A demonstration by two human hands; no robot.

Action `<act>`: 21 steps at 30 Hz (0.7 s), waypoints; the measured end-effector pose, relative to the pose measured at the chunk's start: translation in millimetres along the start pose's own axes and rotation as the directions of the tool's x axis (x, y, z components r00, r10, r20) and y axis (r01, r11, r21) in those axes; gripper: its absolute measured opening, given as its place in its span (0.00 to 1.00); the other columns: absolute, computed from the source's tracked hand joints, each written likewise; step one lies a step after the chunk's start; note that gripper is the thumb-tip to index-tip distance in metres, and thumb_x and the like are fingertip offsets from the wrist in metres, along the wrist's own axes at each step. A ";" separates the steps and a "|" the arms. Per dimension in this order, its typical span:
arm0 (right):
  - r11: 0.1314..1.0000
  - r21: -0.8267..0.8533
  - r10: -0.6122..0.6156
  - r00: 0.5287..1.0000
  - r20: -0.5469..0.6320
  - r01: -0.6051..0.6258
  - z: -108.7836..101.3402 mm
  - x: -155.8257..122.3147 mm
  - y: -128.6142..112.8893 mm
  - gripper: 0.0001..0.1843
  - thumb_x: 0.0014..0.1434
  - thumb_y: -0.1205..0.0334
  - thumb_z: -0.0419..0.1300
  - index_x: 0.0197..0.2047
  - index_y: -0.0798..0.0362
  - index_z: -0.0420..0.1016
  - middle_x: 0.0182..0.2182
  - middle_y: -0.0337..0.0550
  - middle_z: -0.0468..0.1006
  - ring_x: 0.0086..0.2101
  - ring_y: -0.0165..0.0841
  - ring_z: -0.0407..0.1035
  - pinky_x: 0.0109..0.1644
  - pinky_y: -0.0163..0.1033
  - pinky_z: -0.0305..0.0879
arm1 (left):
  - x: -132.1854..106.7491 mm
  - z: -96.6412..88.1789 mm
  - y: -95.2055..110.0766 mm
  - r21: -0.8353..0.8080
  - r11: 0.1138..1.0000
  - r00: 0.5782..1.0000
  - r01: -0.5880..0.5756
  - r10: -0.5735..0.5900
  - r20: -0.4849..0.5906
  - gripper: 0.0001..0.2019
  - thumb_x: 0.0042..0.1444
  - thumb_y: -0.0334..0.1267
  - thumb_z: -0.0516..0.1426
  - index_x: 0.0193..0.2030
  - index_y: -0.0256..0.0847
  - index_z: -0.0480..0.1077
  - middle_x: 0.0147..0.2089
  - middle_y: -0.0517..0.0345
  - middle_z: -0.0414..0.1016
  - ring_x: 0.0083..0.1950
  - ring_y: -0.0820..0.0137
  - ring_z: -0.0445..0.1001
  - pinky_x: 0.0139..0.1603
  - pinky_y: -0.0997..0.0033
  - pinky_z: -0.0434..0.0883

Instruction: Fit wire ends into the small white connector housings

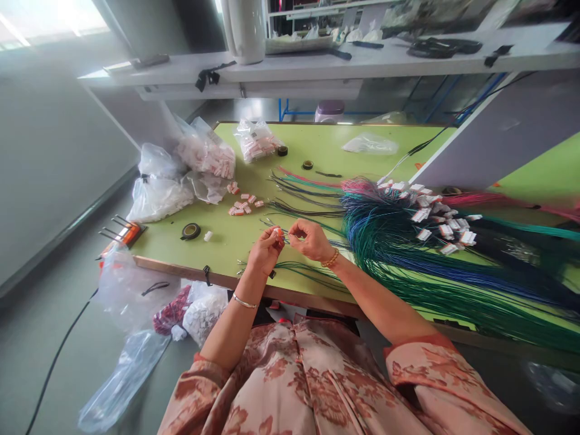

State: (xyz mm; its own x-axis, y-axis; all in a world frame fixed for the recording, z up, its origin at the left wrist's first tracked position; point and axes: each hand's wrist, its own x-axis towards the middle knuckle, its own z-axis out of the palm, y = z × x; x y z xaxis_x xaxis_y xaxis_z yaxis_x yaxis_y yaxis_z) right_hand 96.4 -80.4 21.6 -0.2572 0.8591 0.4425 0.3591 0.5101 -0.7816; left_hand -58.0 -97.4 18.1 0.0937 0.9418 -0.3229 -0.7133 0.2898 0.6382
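My left hand point(266, 249) is closed around a small white and red connector point(278, 232), held above the green table point(235, 238). My right hand point(310, 238) pinches a thin wire point(286, 236) right beside that connector. More thin green wires point(303, 272) trail from under my hands toward the right. A thick bundle of green, blue and pink wires point(408, 260) lies to the right, with several white connectors point(435, 220) fitted on its ends.
Loose connectors point(244, 205) lie ahead of my hands. Plastic bags of connectors point(208, 154) sit at the far left. A tape roll point(191, 231) and an orange tool point(124, 232) rest near the left edge. Bags point(199, 311) hang below the table. A shelf point(362, 60) runs overhead.
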 end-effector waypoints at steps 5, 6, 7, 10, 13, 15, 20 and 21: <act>0.999 -0.041 0.019 1.000 -0.001 -0.019 1.6 -0.8 0.3 0.03 0.51 0.64 0.58 0.27 0.52 0.70 0.25 0.39 0.73 0.27 0.28 0.63 0.33 0.35 0.60 | 0.5 0.0 -0.5 0.024 1.000 1.000 -0.014 0.014 0.006 0.07 0.49 0.27 0.64 0.36 0.36 0.72 0.31 0.60 0.72 0.29 0.81 0.69 0.37 0.79 0.69; 0.999 -0.047 0.026 1.000 0.000 -0.026 2.2 -1.1 -0.1 0.03 0.51 0.64 0.58 0.27 0.52 0.69 0.25 0.39 0.73 0.27 0.29 0.64 0.34 0.35 0.60 | 0.7 -0.1 -0.7 0.030 0.999 1.000 -0.021 0.020 0.005 0.07 0.49 0.27 0.65 0.35 0.36 0.73 0.31 0.60 0.72 0.30 0.81 0.69 0.37 0.78 0.69; 0.998 -0.052 0.033 0.999 -0.002 -0.033 2.7 -1.3 -0.4 0.03 0.51 0.64 0.57 0.27 0.52 0.69 0.26 0.39 0.73 0.28 0.29 0.64 0.34 0.35 0.61 | 1.0 -0.3 -1.0 0.037 0.999 1.000 -0.029 0.029 0.003 0.08 0.49 0.28 0.65 0.35 0.36 0.73 0.31 0.60 0.72 0.30 0.80 0.69 0.37 0.78 0.69; 0.996 -0.078 0.041 0.999 -0.020 -0.042 3.8 -2.1 -1.5 0.03 0.52 0.64 0.57 0.27 0.52 0.69 0.26 0.39 0.73 0.27 0.29 0.64 0.34 0.35 0.60 | 1.8 -1.2 -1.8 0.070 0.996 0.998 -0.063 0.063 -0.002 0.10 0.46 0.29 0.67 0.35 0.36 0.73 0.31 0.59 0.73 0.31 0.80 0.70 0.37 0.77 0.69; 0.994 -0.108 0.014 0.999 -0.029 -0.017 4.2 -2.7 -2.0 0.03 0.52 0.63 0.57 0.27 0.52 0.68 0.25 0.39 0.71 0.27 0.29 0.63 0.33 0.35 0.59 | 2.4 -2.8 -2.8 0.114 0.988 0.994 -0.104 0.105 -0.010 0.12 0.43 0.32 0.69 0.35 0.36 0.74 0.32 0.58 0.75 0.31 0.79 0.70 0.37 0.76 0.69; 0.993 -0.118 -0.009 1.000 -0.023 0.006 4.9 -2.8 -2.0 0.03 0.52 0.64 0.57 0.27 0.51 0.68 0.25 0.39 0.71 0.27 0.29 0.62 0.34 0.35 0.59 | 2.9 -3.7 -4.1 0.138 0.982 0.990 -0.133 0.137 -0.019 0.14 0.41 0.34 0.71 0.34 0.36 0.74 0.32 0.58 0.76 0.30 0.79 0.70 0.37 0.75 0.69; 0.994 -0.097 -0.043 0.999 -0.007 0.042 8.2 -3.6 0.9 0.04 0.52 0.64 0.56 0.27 0.51 0.66 0.24 0.39 0.69 0.27 0.29 0.62 0.34 0.35 0.59 | 4.3 -4.0 -9.9 0.174 0.964 0.975 -0.202 0.215 -0.060 0.18 0.36 0.38 0.72 0.33 0.36 0.74 0.30 0.59 0.76 0.29 0.78 0.71 0.37 0.74 0.69; 0.994 -0.095 -0.053 0.999 -0.007 0.053 8.8 -3.9 1.9 0.04 0.52 0.64 0.56 0.27 0.51 0.66 0.24 0.38 0.69 0.26 0.29 0.61 0.33 0.35 0.59 | 4.7 -3.8 -10.9 0.182 0.961 0.972 -0.208 0.223 -0.069 0.18 0.36 0.38 0.73 0.33 0.36 0.74 0.30 0.59 0.76 0.29 0.78 0.71 0.37 0.73 0.69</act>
State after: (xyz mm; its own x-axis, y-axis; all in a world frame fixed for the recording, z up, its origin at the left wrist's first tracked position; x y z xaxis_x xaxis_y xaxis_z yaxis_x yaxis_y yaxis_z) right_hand 90.2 -83.2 14.6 -0.2700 0.8309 0.4866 0.4291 0.5562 -0.7117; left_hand -52.4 -96.8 7.0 -0.1156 0.9687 -0.2195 -0.5785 0.1140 0.8077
